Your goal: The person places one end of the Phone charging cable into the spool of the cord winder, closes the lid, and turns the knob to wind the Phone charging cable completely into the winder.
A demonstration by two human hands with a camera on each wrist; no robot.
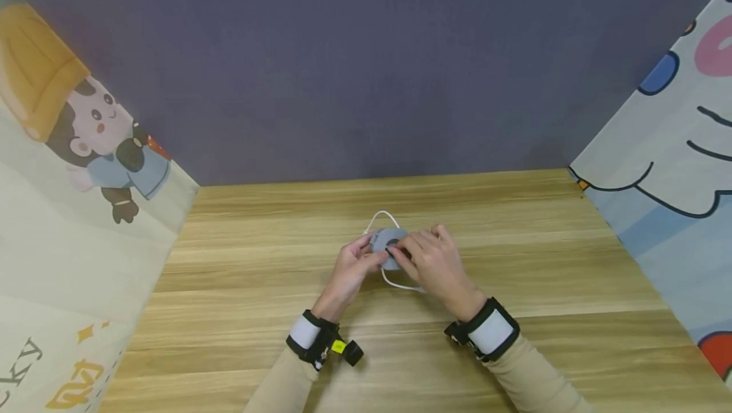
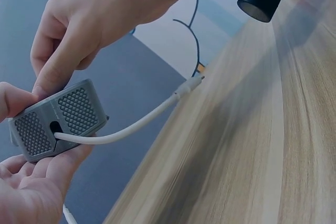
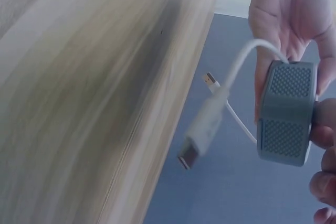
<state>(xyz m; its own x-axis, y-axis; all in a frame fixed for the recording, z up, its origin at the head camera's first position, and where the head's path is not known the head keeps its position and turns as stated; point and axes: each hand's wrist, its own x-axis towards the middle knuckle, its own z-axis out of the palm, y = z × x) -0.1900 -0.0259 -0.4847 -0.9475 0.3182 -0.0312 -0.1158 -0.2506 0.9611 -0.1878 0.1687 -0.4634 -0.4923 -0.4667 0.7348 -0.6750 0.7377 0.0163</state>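
My left hand holds a round grey cable winder above the table, fingers beneath it and thumb on its near side. The thumb and fingertips of my right hand pinch at the dark centre of its upper face; the exact part gripped is hidden. Studded panels cover the winder's rim. From a slot in that rim runs a white USB cable, its plug hanging free. A second white cable end with a metal USB plug shows beyond in the right wrist view.
The wood-grain table lies below both hands. A dark grey panel stands along its back edge. Printed cartoon panels rise at the left and right. Both wrists wear black-and-white straps.
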